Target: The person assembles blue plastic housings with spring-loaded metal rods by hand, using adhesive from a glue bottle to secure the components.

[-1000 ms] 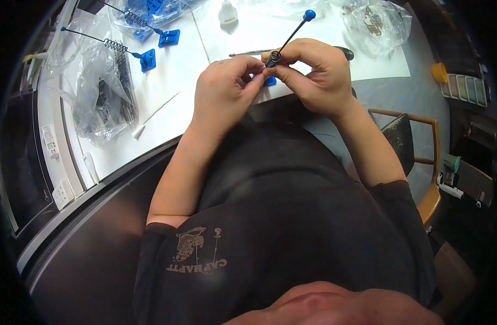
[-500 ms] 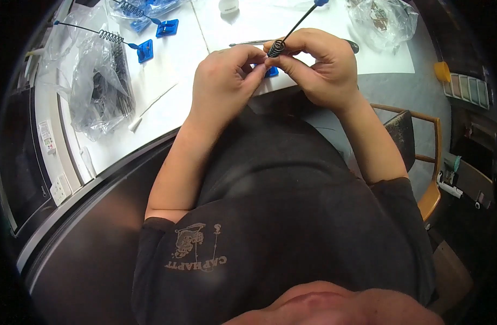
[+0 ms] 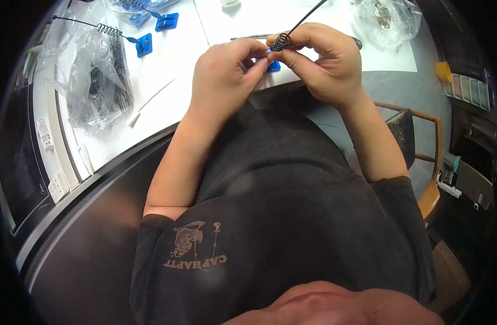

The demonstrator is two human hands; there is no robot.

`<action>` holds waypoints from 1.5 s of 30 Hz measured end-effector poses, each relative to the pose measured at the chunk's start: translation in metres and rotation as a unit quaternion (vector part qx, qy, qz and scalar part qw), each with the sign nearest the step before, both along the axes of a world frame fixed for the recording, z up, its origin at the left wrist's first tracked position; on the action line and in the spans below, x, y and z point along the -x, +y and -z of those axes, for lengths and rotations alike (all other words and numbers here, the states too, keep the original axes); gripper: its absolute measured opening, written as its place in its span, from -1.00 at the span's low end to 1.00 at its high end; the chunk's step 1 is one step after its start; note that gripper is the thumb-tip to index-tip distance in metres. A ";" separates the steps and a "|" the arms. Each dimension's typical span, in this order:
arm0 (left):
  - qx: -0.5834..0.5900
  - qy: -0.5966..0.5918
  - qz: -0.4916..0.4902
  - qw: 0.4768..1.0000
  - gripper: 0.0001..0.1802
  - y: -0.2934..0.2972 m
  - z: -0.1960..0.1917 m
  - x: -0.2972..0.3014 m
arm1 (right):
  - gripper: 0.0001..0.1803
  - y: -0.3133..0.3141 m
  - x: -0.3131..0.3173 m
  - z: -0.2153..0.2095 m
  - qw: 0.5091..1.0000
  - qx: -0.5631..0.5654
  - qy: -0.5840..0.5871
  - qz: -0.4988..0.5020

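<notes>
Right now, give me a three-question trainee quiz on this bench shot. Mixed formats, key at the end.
1. True or false: both hands grip the thin black wire with a coiled spring section.
2. Multiple choice: the finished black coiled wire on a blue square plastic base lies (A) on the white table to the person's left, (B) on the wooden chair, (C) in the person's lap.
3. Fill in: the crumpled clear plastic bag of dark parts lies nearer the ___ hand.

Key: 1 true, left hand and right hand both pinch it; 2 A; 3 left.
</notes>
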State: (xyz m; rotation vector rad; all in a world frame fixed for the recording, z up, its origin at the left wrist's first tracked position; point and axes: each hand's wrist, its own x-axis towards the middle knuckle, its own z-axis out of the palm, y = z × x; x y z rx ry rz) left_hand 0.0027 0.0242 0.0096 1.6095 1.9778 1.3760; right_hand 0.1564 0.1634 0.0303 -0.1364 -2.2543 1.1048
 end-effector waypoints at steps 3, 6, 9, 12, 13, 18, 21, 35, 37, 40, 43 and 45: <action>0.014 0.003 -0.002 1.000 -0.86 -0.001 -0.002 0.000 | -0.85 0.000 0.000 0.002 1.000 -0.001 0.003 0.000; 0.005 0.002 -0.001 1.000 -0.85 0.000 -0.002 0.000 | -0.84 0.000 0.001 0.001 1.000 -0.010 0.005 0.001; 0.027 -0.002 -0.007 1.000 -0.85 -0.001 -0.005 0.000 | -0.83 0.003 0.000 0.003 1.000 -0.013 -0.003 -0.003; -0.001 0.014 0.000 1.000 -0.84 0.000 0.003 0.001 | -0.81 0.003 0.000 0.006 1.000 0.023 0.003 -0.011; 0.000 0.012 -0.001 1.000 -0.84 0.000 0.004 0.002 | -0.81 0.003 0.000 0.007 1.000 0.024 0.001 -0.012; -0.044 0.020 0.011 0.999 -0.78 0.000 0.010 0.006 | -0.76 -0.009 0.003 -0.022 0.995 0.077 -0.049 0.032; -0.046 0.032 0.013 0.998 -0.77 0.001 0.008 0.006 | -0.63 -0.016 0.001 -0.025 0.989 0.139 -0.051 0.029; 0.141 -0.284 -0.031 0.948 -0.72 -0.016 -0.071 -0.019 | -0.47 -0.065 -0.041 0.003 0.953 0.279 0.063 0.097; 0.163 -0.330 -0.007 0.930 -0.69 -0.019 -0.074 -0.019 | -0.35 -0.068 -0.047 0.003 0.962 0.260 0.032 0.073; 0.145 -0.408 0.023 0.901 -0.72 -0.021 -0.076 -0.023 | -0.49 -0.075 -0.046 0.006 0.948 0.311 0.061 0.040; 0.148 -0.451 0.011 0.880 -0.73 -0.023 -0.070 -0.025 | -0.51 -0.079 -0.046 0.002 0.935 0.348 0.066 0.027; 0.032 -0.379 0.065 0.922 -0.68 -0.026 -0.052 -0.024 | -0.52 -0.079 -0.048 0.003 0.927 0.367 0.071 0.020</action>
